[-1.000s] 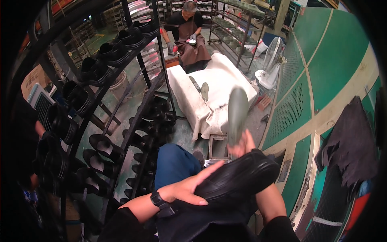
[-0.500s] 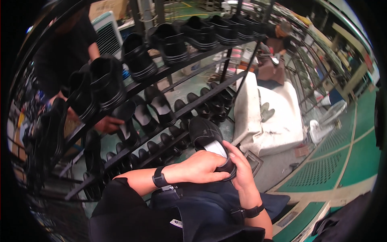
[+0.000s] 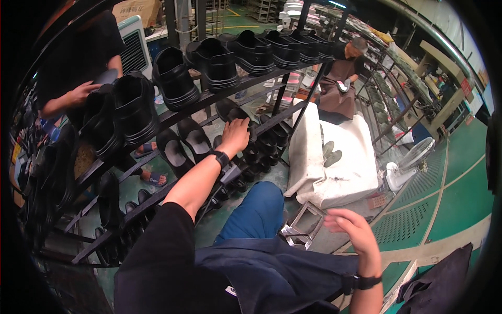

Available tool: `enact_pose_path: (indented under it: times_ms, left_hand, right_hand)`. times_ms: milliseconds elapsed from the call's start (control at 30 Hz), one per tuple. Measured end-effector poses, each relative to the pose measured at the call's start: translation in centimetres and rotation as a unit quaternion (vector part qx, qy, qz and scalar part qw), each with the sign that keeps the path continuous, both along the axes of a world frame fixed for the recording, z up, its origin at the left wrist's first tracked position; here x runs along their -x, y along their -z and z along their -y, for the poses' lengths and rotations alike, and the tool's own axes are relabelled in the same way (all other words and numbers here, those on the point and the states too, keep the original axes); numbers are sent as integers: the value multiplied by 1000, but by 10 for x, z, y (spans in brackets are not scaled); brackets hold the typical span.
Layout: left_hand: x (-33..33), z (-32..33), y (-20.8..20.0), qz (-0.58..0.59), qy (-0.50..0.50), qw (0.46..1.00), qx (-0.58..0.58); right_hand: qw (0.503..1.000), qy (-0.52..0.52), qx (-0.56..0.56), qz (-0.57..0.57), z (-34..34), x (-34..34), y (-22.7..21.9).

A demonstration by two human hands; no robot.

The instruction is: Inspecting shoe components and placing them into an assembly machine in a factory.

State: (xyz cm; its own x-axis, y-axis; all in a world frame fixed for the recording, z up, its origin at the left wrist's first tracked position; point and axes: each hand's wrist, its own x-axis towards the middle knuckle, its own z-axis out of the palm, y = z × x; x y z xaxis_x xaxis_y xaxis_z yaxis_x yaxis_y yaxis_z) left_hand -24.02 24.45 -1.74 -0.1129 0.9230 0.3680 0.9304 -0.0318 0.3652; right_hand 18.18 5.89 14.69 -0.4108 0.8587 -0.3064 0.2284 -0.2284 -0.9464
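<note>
My left hand (image 3: 236, 137) reaches forward to the middle tier of the rack, its fingers closed over the heel end of a black shoe (image 3: 227, 109). That shoe rests at the rack bar with its toe pointing away from me. Beside it on the same tier stand more black slip-on shoes (image 3: 194, 137) with grey insoles. My right hand (image 3: 351, 226) hangs in the air at the right, holding nothing, its fingers stretched out.
Black shoes (image 3: 175, 78) line the top tier of the dark metal rack (image 3: 212, 95). Behind it, a co-worker (image 3: 78, 57) holds a dark flat piece. Another person (image 3: 337, 86) sits beyond a white-covered seat (image 3: 355, 172) bearing green soles (image 3: 330, 153). A white fan (image 3: 413, 159) stands at right.
The black shoe has left my right hand and moved forward onto the rack with my left. My right hand has swung out to the right. The co-worker's hand has withdrawn from the rack.
</note>
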Motion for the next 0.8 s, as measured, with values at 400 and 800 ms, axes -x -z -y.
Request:
enact_pose_path:
  times_ms: [400,800]
  left_hand:
    - [-134,104,-15,191,341,919,46]
    - [-190,137,-27,26,338,941,7]
  right_hand:
    - [792,595,-118,61,241,-324,-67]
    - [439,675,-84,587,297,-524,11]
